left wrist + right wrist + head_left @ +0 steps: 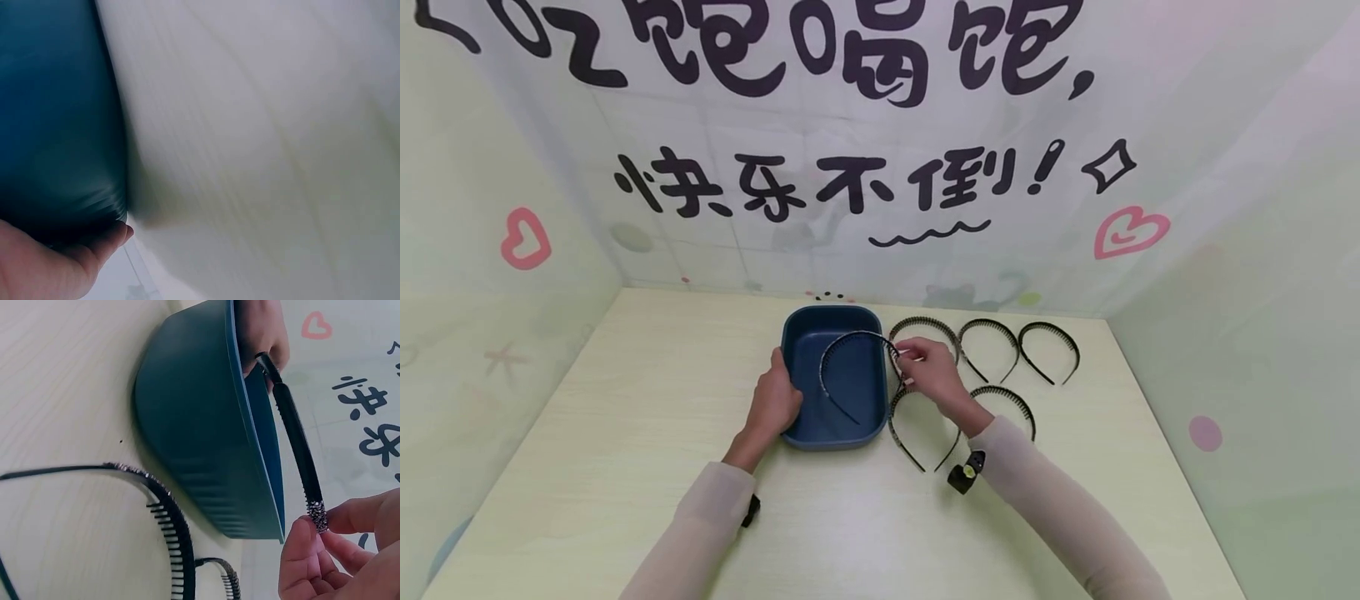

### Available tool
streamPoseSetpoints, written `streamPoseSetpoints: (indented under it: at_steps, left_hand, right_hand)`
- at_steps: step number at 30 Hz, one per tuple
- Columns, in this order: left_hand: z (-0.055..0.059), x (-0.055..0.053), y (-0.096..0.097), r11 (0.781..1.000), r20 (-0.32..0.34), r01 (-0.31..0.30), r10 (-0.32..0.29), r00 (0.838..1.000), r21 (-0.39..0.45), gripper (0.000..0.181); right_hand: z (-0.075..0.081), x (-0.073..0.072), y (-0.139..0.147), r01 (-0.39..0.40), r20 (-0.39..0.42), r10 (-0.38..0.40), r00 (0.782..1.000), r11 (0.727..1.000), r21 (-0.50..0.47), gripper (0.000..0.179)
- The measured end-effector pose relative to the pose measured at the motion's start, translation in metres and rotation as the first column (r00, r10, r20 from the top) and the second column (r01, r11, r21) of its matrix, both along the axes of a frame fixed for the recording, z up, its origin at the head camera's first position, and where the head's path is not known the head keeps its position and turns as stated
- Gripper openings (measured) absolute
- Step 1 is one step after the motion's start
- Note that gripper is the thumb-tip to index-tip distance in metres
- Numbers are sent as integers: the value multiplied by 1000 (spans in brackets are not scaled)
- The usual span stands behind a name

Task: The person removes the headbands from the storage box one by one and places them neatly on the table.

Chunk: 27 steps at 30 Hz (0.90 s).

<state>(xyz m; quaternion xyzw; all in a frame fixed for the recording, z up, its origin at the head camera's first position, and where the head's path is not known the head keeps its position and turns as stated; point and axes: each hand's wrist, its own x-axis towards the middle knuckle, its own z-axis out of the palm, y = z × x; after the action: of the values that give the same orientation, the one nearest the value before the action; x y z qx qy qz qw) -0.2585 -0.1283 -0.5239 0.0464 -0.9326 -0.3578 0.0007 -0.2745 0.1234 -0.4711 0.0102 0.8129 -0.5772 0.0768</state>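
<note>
A deep blue plastic bin (811,442) with rounded corners stands on the table. My left hand (777,398) grips its left side; in the left wrist view its fingers (112,242) lie against the outer wall. My right hand (931,371) pinches a thin black toothed headband (852,334) near one end, where a band of glittery stones (317,515) shows between thumb and fingers. This headband hangs above the bin's opening, its arch toward the back. Right of the bin lie several more headbands, one of them (895,427) partly below my right hand.
Along the back row lie more black headbands, among them a middle one (988,322) and a far right one (1049,324). Another headband (1009,392) is partly covered by my right forearm. Printed walls enclose the pale wooden table (842,533) at the back and sides.
</note>
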Motion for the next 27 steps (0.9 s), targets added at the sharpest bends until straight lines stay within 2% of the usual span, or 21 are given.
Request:
streamPoseSetpoints:
  at_steps: [6, 27]
  left_hand:
    - [-1, 0, 0, 1000, 22, -3, 3, 1000, 4, 71]
    - [-1, -1, -1, 1000, 0, 8, -8, 1000, 4, 71]
  right_hand:
    - [-2, 1, 19, -1, 14, 1, 1000, 1000, -11, 29]
    - [-5, 7, 89, 79, 54, -81, 995, 996, 38, 31]
